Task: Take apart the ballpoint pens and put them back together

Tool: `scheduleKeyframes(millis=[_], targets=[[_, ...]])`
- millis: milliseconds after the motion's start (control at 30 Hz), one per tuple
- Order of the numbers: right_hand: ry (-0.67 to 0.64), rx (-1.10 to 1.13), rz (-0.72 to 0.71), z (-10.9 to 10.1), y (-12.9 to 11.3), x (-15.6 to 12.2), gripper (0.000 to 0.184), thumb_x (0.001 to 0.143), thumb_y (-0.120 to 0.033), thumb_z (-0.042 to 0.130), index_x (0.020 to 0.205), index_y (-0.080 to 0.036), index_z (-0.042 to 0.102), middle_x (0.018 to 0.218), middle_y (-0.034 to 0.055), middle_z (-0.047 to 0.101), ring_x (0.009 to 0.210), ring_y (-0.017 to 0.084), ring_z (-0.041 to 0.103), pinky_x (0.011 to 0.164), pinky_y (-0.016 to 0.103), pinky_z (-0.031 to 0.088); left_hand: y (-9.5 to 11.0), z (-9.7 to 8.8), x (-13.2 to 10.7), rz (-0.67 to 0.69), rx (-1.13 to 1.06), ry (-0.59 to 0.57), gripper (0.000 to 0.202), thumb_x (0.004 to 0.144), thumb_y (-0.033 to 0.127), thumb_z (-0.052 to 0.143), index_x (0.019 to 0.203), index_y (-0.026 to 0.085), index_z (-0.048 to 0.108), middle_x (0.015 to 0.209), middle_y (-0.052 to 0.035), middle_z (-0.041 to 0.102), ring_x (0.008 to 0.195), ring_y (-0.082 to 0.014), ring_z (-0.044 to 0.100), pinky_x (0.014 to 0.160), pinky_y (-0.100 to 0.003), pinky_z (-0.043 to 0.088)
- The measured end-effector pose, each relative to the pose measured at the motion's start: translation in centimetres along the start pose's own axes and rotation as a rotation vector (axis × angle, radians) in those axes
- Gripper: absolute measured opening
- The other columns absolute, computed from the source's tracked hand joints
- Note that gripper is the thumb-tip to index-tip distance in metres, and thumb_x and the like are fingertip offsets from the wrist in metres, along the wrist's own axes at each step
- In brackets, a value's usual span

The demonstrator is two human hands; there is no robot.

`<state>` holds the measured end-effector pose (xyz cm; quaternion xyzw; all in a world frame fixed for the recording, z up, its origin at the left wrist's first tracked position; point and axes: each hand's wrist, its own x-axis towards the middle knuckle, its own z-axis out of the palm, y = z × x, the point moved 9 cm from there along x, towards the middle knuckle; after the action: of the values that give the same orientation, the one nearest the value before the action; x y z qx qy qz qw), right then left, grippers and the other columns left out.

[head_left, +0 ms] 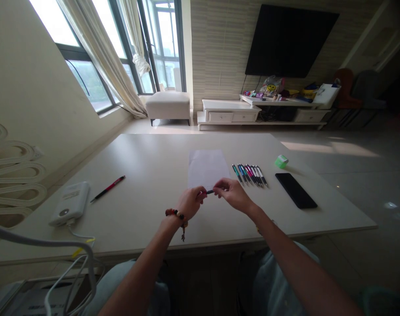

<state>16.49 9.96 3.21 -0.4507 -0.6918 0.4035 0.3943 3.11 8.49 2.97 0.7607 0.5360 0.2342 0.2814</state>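
Both hands meet over the near edge of a white sheet of paper (207, 168) on the table (147, 175). My left hand (192, 202), with a bead bracelet on the wrist, and my right hand (232, 193) each pinch one end of a dark pen (210, 192) held level between them. To the right of the paper lies a row of several coloured pens (250, 174). A red pen (108, 188) lies apart at the left.
A black phone (295, 190) and a green eraser (281, 161) lie at the right. A white power bank (70, 203) with a cable sits at the left. Beyond the table stand a white ottoman (168, 105), a TV cabinet (231, 115) and a wall TV (288, 39).
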Motion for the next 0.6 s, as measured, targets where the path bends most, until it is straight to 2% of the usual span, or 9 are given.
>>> scheduleKeyframes(millis=[100,267,400,467,600], targets=[[0.079,-0.039,-0.055,-0.5,-0.8,0.0,0.024,0.070,-0.040,0.066,0.080,-0.018,0.064,0.080,0.0053,0.067,0.072,0.016,0.061,0.063,0.027,0.048,0.0,-0.1,-0.1,0.002,0.002,0.003,0.023,0.081,0.029,0.041,0.080,0.020,0.062,0.063,0.0008,0.062,0.060,-0.0133,0.053,0.059,-0.024,0.037],[-0.022,-0.022,0.042,0.6,0.0,-0.1,0.026,0.077,-0.041,0.058,0.079,-0.016,0.064,0.063,0.0030,0.064,0.051,0.012,0.054,0.051,0.026,0.044,0.2,0.0,-0.1,0.005,0.001,-0.002,0.021,0.080,0.027,0.043,0.078,0.020,0.062,0.062,0.0006,0.062,0.061,-0.0135,0.054,0.060,-0.025,0.037],[0.041,-0.049,-0.070,-0.1,-0.8,0.0,0.019,0.072,-0.036,0.065,0.080,-0.019,0.067,0.078,0.0042,0.068,0.069,0.015,0.060,0.062,0.027,0.048,0.1,0.4,0.0,0.003,-0.054,-0.023,0.020,0.079,0.025,0.042,0.079,0.019,0.061,0.064,0.0002,0.063,0.061,-0.0131,0.054,0.059,-0.024,0.039],[0.056,-0.057,-0.080,-0.3,-0.9,0.0,0.021,0.071,-0.037,0.066,0.081,-0.019,0.067,0.081,0.0049,0.068,0.072,0.016,0.061,0.064,0.028,0.048,0.0,0.5,0.1,0.010,-0.094,-0.023,0.020,0.078,0.024,0.042,0.079,0.018,0.061,0.066,-0.0005,0.063,0.060,-0.0129,0.054,0.058,-0.024,0.040],[-0.001,-0.026,0.043,0.1,0.1,-0.1,0.028,0.073,-0.043,0.063,0.081,-0.016,0.064,0.065,0.0040,0.065,0.052,0.013,0.056,0.051,0.026,0.046,0.0,0.6,0.2,0.007,-0.106,-0.027,0.020,0.077,0.025,0.044,0.078,0.017,0.062,0.066,-0.0013,0.064,0.059,-0.0129,0.055,0.057,-0.023,0.041]])
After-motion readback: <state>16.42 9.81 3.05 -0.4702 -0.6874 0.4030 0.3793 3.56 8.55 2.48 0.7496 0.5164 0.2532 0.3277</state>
